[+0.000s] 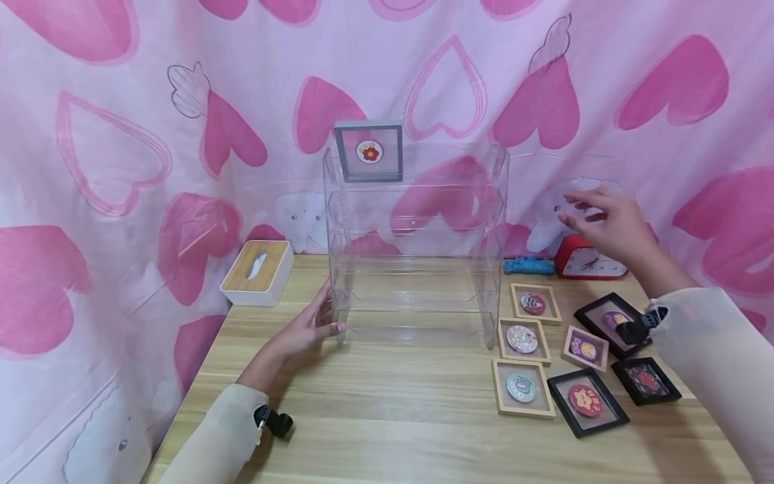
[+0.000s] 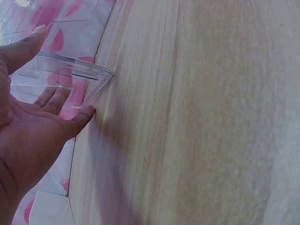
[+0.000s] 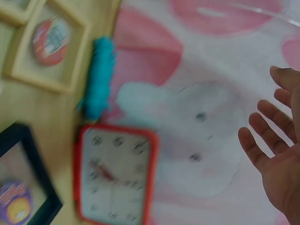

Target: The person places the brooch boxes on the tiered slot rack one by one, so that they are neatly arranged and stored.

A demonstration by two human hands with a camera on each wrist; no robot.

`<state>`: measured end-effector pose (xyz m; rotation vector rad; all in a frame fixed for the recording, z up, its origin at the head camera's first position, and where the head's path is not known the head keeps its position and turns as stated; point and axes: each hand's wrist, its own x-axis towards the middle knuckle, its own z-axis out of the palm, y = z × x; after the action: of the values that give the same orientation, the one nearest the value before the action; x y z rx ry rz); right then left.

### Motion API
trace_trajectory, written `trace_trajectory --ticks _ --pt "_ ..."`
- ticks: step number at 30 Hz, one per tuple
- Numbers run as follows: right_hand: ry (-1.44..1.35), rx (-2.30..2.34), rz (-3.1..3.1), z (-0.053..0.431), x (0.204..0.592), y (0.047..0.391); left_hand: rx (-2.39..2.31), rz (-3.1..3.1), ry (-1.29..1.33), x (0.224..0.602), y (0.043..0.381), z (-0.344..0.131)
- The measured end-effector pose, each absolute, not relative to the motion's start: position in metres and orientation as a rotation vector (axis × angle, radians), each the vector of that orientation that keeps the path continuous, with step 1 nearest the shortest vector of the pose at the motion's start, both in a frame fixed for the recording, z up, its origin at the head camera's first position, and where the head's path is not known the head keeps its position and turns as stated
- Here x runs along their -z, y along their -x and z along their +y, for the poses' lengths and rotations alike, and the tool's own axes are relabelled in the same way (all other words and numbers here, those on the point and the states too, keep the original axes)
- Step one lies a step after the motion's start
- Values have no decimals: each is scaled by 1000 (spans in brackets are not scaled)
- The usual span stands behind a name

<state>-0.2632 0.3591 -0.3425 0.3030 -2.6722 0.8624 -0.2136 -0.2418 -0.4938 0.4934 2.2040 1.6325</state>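
A clear tiered acrylic display rack (image 1: 417, 269) stands upright at the back of the wooden table. My left hand (image 1: 305, 329) holds its lower left side, thumb at the front and fingers behind; in the left wrist view the hand (image 2: 35, 122) spans the transparent side panel (image 2: 75, 65). On the rack's top tier, at the left, leans a grey-framed display case (image 1: 370, 151) with a round flower badge. My right hand (image 1: 611, 222) is raised in the air right of the rack, holding nothing. Its fingers (image 3: 269, 126) are loosely spread in the right wrist view.
Right of the rack lie several badge frames, some light wood (image 1: 523, 388), some black (image 1: 588, 403). A red alarm clock (image 1: 589, 262) and a blue bundle (image 1: 529, 266) stand behind them. A tissue box (image 1: 256, 272) sits at the left. A heart-patterned curtain (image 1: 387, 67) hangs behind.
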Motion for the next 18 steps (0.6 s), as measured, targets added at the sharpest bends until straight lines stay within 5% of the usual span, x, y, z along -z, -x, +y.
trace_trajectory --ticks 18 --pt "-378 -522 -2888 446 428 245 -1646 2212 -534 495 212 -241"
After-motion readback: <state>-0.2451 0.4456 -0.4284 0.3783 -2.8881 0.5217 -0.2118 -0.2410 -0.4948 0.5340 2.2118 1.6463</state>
